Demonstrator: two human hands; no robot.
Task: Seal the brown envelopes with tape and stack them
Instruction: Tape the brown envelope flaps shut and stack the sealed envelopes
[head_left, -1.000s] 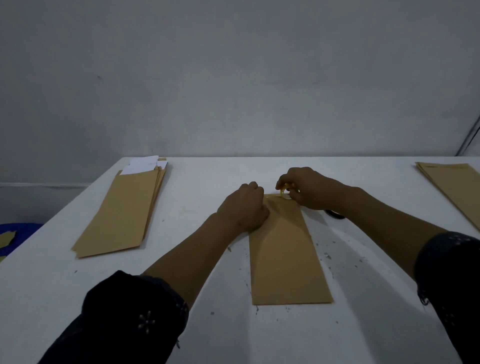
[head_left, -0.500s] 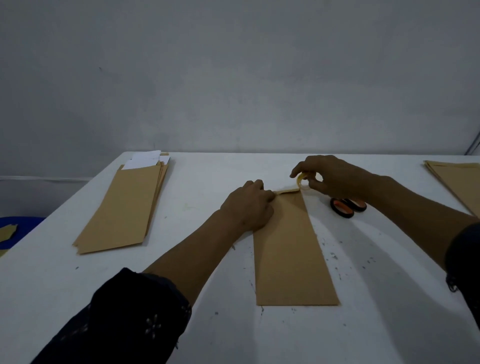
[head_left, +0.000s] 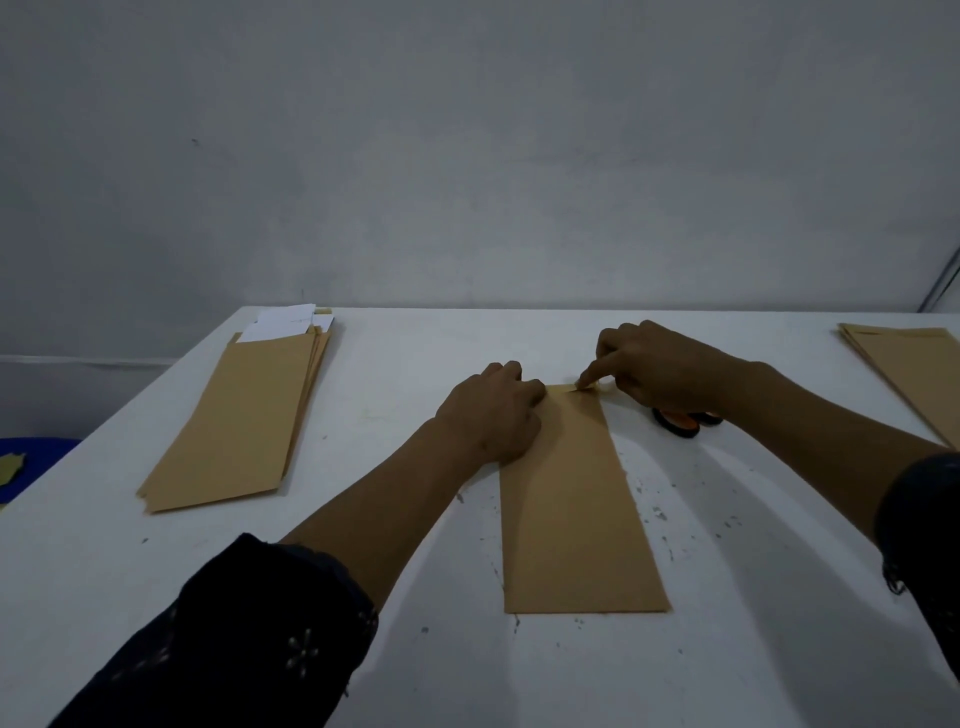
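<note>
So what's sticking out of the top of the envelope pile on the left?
White paper sheets poke out of the far end of the left envelope pile on the table. How far they run inside is hidden by the brown paper.

Matt brown paper envelope (head_left: 571, 499); scuffed white matt table (head_left: 415, 353).

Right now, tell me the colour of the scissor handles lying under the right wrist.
Orange inside black rims, on the scissor handles; head view, the only one.
</note>
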